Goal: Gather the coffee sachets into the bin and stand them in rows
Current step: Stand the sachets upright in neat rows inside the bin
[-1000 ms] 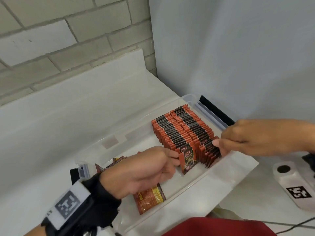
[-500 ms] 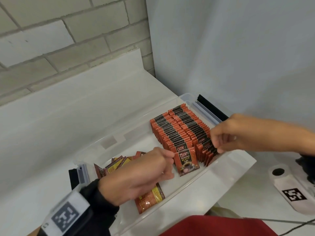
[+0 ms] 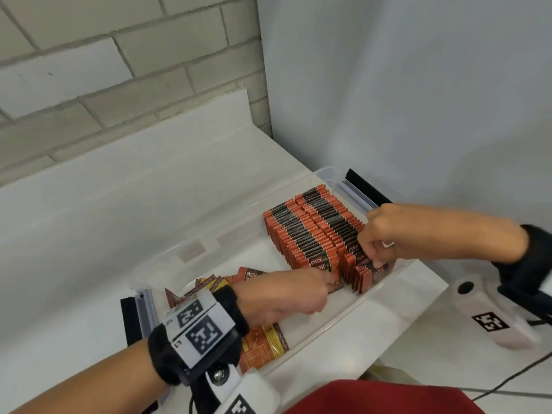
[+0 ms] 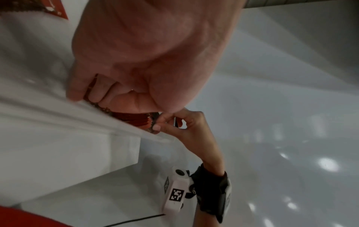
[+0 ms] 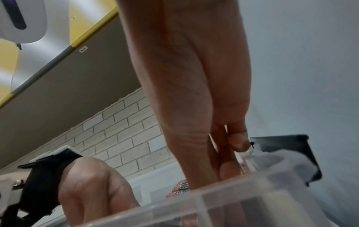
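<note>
Sachets (image 3: 310, 231) standing in two rows at the far end of the clear bin (image 3: 397, 289) on the white bench (image 3: 89, 234), left hand (image 3: 286, 294) pinching one sachet, right hand (image 3: 385, 234) pinching row tops, loose sachets (image 3: 265, 345) lying flat nearby.
</note>
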Available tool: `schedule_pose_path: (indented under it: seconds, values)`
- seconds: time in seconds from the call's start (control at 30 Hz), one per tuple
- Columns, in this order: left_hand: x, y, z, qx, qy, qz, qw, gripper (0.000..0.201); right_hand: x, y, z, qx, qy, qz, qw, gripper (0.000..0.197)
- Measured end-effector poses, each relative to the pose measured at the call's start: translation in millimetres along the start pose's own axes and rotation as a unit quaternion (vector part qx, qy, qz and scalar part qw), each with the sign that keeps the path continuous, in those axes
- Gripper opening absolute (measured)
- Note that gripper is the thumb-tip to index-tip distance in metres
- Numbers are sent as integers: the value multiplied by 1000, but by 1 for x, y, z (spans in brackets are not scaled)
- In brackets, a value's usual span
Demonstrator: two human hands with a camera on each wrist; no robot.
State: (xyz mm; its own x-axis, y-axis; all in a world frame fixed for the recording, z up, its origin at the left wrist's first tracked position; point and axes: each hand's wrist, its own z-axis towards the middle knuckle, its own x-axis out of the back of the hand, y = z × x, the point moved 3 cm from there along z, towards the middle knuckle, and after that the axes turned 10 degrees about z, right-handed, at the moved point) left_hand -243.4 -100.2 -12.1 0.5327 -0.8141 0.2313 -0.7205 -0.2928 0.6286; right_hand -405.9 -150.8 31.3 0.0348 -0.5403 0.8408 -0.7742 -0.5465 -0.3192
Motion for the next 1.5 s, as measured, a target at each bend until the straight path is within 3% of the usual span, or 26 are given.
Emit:
schedule_pose_path:
  seconds: [0.17, 0.47, 0.63, 0.73, 0.87, 1.03, 1.17, 1.23, 1.33, 1.4, 1.5]
  values:
    - [3, -3, 2, -14, 6, 82, 997, 69, 2, 2, -4, 1, 11, 46, 999, 5]
    - [3, -2, 1, -25, 2, 84, 996, 68, 0, 5, 0, -23, 39, 60, 997, 7]
    - [3, -2, 1, -32, -6, 88, 996, 67, 8, -6, 4, 31, 116, 90, 989, 15]
    - [3, -3, 1, -28, -5, 101, 995, 66, -4, -17, 11, 87, 76, 18, 993, 30]
    - [3, -4, 3, -29, -2, 106, 994, 69, -13, -22, 15, 94, 57, -29, 994, 37]
    - [3, -4, 2, -50, -13, 87, 995, 71, -4, -23, 14, 98, 55, 4, 994, 36]
    - [14, -8, -12, -74, -52, 29, 995, 50, 10, -33, 9, 78, 49, 62, 994, 28]
    - [31, -11, -28, -67, -39, 50, 996, 39, 16, -44, 9, 87, 33, 101, 991, 23]
    - [67, -23, -56, -39, 68, 107, 991, 30, 16, -71, 16, 82, -58, 173, 980, 25]
    - [87, -34, -73, -9, 114, 219, 969, 30, 11, -92, 24, 71, -134, 178, 972, 35]
    - [102, -50, -90, 73, 105, 363, 923, 38, -2, -115, 45, 53, -198, 158, 966, 57]
